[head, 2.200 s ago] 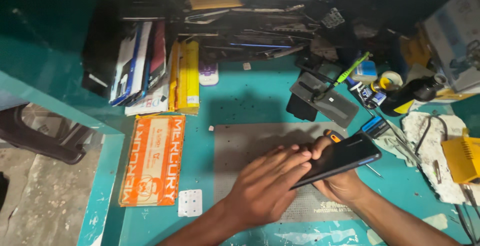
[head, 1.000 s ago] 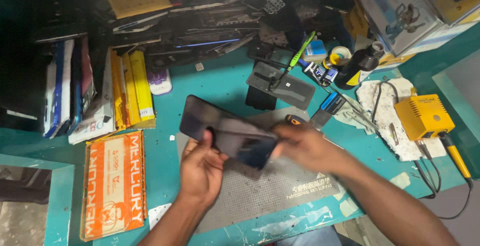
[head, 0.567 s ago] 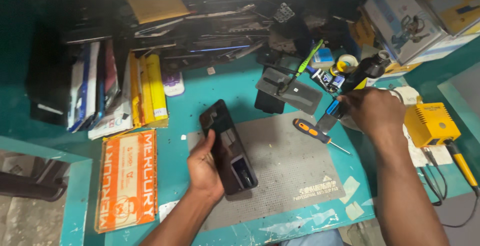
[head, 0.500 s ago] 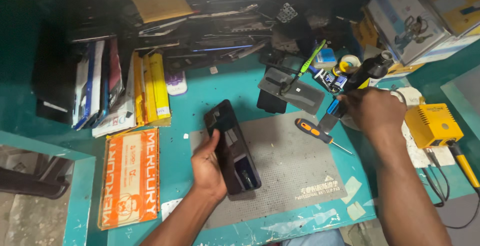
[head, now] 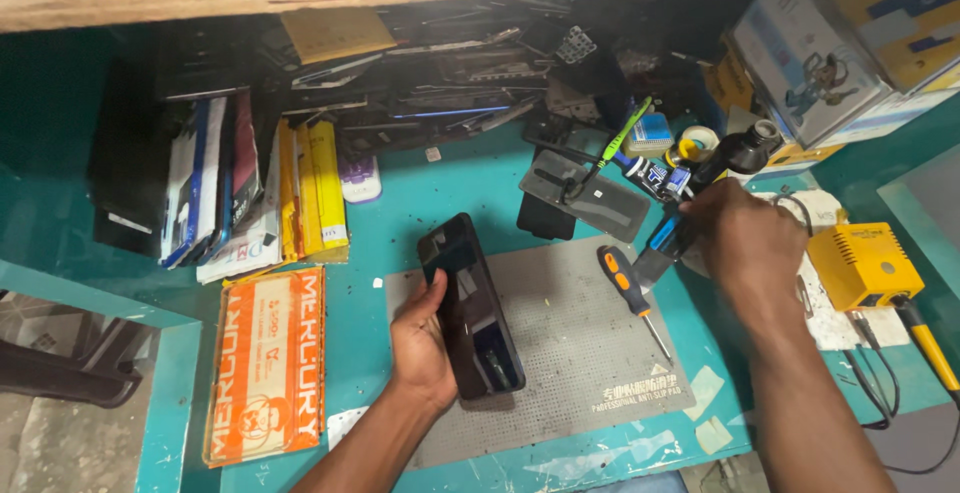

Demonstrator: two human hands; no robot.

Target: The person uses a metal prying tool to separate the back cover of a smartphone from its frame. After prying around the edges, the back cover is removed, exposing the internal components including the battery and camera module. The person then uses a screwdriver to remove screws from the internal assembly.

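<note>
Left hand (head: 420,338) gripping dark phone (head: 470,305) edgewise on grey mat (head: 590,353), right hand (head: 745,243) closed around blue-handled tool (head: 665,241), orange screwdriver (head: 625,283) lying between

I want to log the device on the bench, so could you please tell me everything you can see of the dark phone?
The dark phone is a slim black slab with rounded corners and a glossy, reflective face. It lies lengthwise, slightly slanted, across the left edge of the grey work mat on the teal bench, its top end toward the shelf. The left hand grips its left long side, thumb on its face. The right hand is away from it.
</note>
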